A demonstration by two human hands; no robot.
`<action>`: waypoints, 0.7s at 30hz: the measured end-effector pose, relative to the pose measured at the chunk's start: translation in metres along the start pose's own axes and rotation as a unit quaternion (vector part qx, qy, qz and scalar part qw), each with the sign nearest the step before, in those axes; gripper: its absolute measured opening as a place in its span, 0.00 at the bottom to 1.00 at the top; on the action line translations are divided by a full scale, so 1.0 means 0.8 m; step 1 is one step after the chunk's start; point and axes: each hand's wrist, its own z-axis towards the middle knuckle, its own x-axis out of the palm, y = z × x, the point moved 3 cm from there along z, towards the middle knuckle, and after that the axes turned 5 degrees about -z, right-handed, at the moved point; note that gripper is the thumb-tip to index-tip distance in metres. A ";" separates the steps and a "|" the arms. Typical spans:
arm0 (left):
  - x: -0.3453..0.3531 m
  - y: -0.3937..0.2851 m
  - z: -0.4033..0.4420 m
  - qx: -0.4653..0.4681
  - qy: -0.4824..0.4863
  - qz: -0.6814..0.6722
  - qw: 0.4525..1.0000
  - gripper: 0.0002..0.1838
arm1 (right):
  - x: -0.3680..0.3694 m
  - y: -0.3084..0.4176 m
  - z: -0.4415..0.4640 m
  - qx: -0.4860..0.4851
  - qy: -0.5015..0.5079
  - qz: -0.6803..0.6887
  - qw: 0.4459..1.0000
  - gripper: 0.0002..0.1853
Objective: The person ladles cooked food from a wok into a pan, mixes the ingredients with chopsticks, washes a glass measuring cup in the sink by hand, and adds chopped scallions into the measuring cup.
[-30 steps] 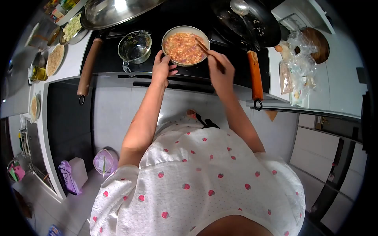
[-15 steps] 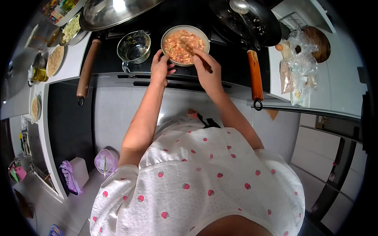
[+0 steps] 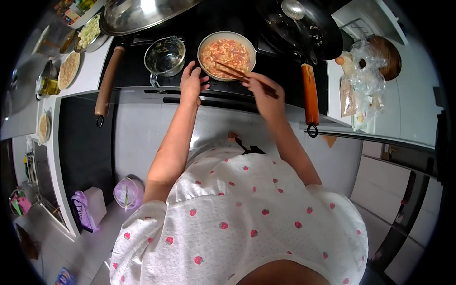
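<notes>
A pale-rimmed bowl (image 3: pixel 252 45) stands on the black cooktop in front of me, filled with a chunky red-and-cream food mixture (image 3: pixel 227 54). Wooden chopsticks (image 3: pixel 230 70) are gripped in my right hand (image 3: pixel 267 97), their tips over the near part of the mixture. My left hand (image 3: pixel 191 84) is at the bowl's left near side with its fingers apart; whether a fingertip touches the bowl I cannot tell. Left of it sits a clear glass bowl (image 3: pixel 165 56) with a handle and bits of residue inside.
A metal-lidded pan with a brown handle (image 3: pixel 108 83) is at back left. A dark wok (image 3: pixel 325 33) holds a ladle (image 3: pixel 293 9); its orange wooden handle (image 3: pixel 310 92) juts toward me. Plastic bags (image 3: pixel 370 85) lie on the right counter, a plate of crumbly food (image 3: pixel 69 70) on the left.
My right hand has drawn back to the right and toward me, tilting the chopsticks lower across the bowl. The left hand has opened slightly away from the bowl's rim.
</notes>
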 end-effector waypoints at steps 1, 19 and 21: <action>-0.001 -0.002 -0.001 0.001 -0.006 0.003 1.000 0.23 | -0.014 -0.004 0.003 -0.048 -0.032 -0.032 0.998 0.08; -0.003 0.002 0.003 -0.002 -0.001 0.024 1.000 0.23 | -0.005 0.040 -0.010 -0.103 0.078 -0.049 0.990 0.08; -0.001 0.002 0.003 -0.003 -0.010 0.025 1.000 0.22 | 0.003 0.018 0.006 -0.142 0.053 -0.096 0.984 0.09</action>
